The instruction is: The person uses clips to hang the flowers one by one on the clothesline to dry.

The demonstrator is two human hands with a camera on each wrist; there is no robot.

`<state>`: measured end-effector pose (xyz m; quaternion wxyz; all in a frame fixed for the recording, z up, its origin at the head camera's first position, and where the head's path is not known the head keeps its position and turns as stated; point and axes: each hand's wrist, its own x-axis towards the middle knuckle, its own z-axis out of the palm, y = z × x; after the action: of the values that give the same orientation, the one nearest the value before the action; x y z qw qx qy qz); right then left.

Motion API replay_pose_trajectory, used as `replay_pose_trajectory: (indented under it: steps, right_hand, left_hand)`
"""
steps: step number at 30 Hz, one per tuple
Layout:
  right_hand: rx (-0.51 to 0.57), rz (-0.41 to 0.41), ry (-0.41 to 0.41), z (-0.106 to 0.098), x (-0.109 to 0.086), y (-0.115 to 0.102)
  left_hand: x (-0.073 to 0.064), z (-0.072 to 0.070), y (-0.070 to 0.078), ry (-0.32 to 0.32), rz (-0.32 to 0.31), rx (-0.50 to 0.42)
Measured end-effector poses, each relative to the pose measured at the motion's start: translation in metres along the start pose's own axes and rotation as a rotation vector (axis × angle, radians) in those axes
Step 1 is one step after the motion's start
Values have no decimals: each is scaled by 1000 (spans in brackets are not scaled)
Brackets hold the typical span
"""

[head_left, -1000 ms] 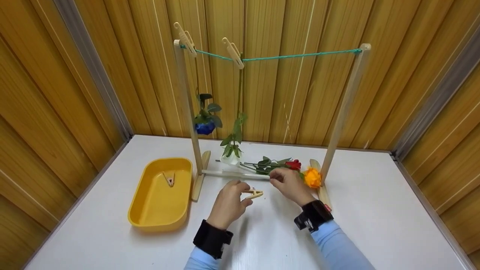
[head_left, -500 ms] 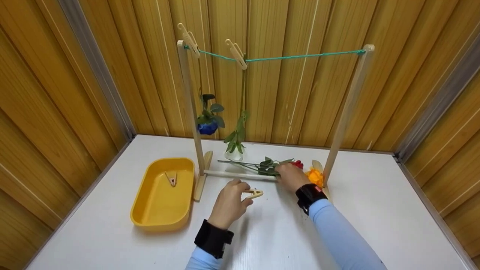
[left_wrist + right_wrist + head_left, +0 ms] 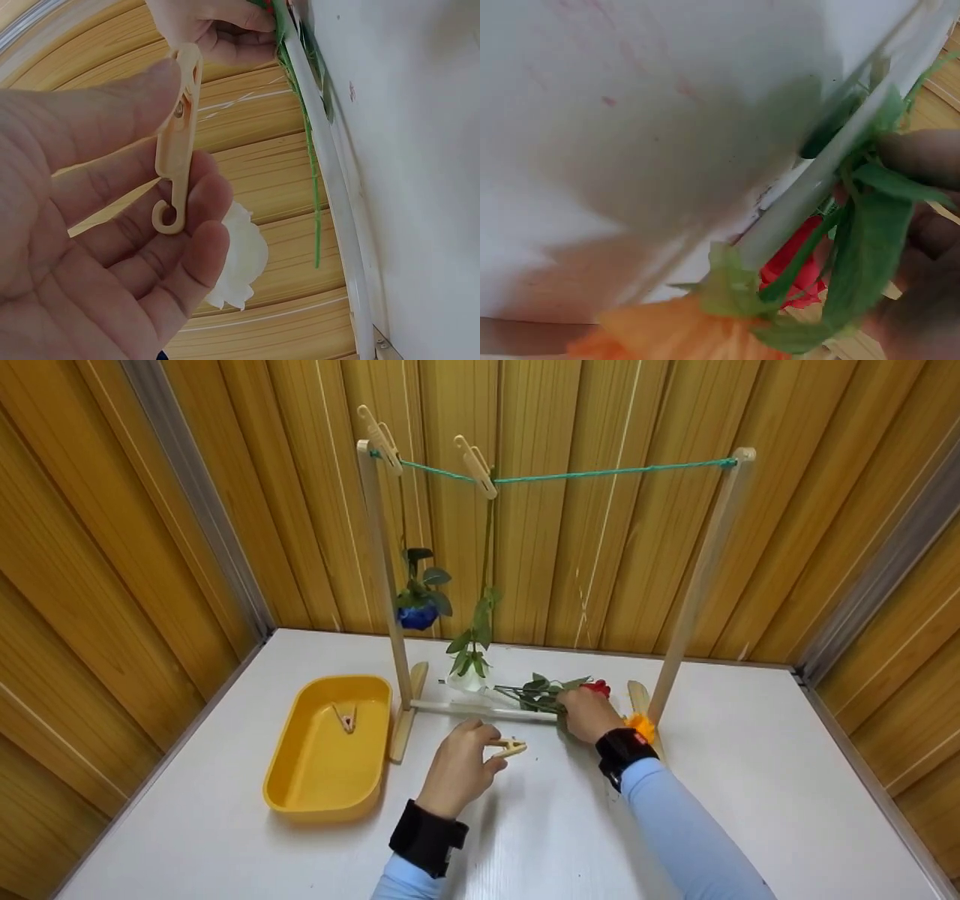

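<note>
Left hand [image 3: 459, 765] holds a beige clothespin [image 3: 513, 748] between thumb and fingers, low over the white table [image 3: 750, 810], nose pointing toward the right hand [image 3: 589, 714]; in the left wrist view its hooked end sits back among the fingers. Right hand's thumb and fingers are together on a green leafy stem [image 3: 870, 240], just beside the base rod [image 3: 480, 710]; the stem appears to belong to the orange flower [image 3: 641, 726], which lies by the foot of the right post [image 3: 694, 585]. Red rose [image 3: 598, 688] lies close behind the same hand, so its leaves could snag. Judgement on technique: confirm that only one stem is pinched, then raise it clear of the rod before drawing it sideways; keep the hold on stem rather than leaf, as leaves may bend or pull off. Keep the pin's nose outward and its handles free for squeezing. For reference, a blue flower [image 3: 418, 616] and a white flower [image 3: 466, 682] hang head-down from pins on the green cord [image 3: 615, 472]. A spare clothespin [image 3: 346, 721] lies in the yellow tray [image 3: 322, 776]. Far end of the pinched stem: cannot tell.
</note>
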<state>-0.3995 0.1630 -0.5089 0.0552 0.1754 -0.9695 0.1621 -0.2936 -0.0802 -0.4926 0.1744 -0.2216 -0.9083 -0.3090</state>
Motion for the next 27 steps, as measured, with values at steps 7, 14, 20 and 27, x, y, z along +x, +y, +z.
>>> replay_pose_trajectory:
  steps: [7, 14, 20, 27]
  right_hand:
    - [-31, -68, 52, 4, -5, 2]
    - [-54, -97, 88, 9, -14, 1]
    - [17, -72, 79, 3, -26, -2]
    - [21, -104, 94, -7, -44, -9]
  left_hand:
    - [-1, -1, -1, 21, 15, 27]
    - [0, -2, -1, 33, 25, 37]
    - [0, -4, -1, 36, 20, 33]
    - [0, -7, 0, 51, 19, 28]
